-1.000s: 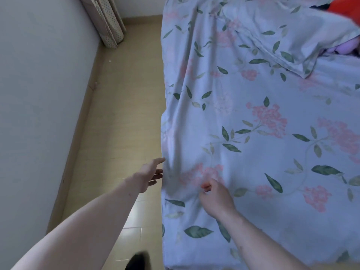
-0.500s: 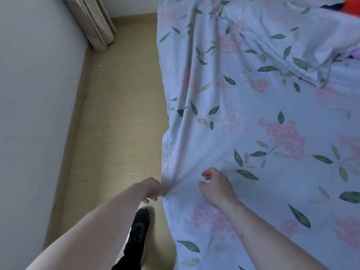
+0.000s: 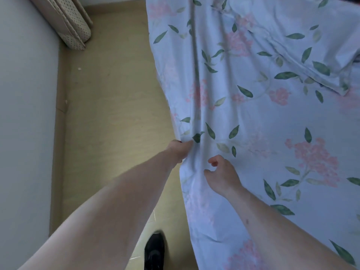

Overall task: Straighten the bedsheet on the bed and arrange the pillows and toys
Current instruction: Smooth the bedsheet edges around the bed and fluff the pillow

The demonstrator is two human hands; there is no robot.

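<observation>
Fingers of the left hand were clenched on the edge of the bedsheet at the centre of the frame, the cloth bunched at the grip with creases radiating up and to the right from it. Fingers of the right hand, just right of and below that grip, were loosely curled and grasped nothing; whether they touched the cloth beneath could not be told. The bedsheet, pale blue with pink flowers and green leaves, covered the whole right half of the frame and hung over the left side of the bed. A pillow in the same print lay at the upper right, its lower corner pointing toward the right edge of the frame. The floor ran down the middle left, bounded by a grey wall on the left. A spotted curtain hung in the upper left. A black shoe stood on the floor at the bottom centre, beside the hanging sheet.
</observation>
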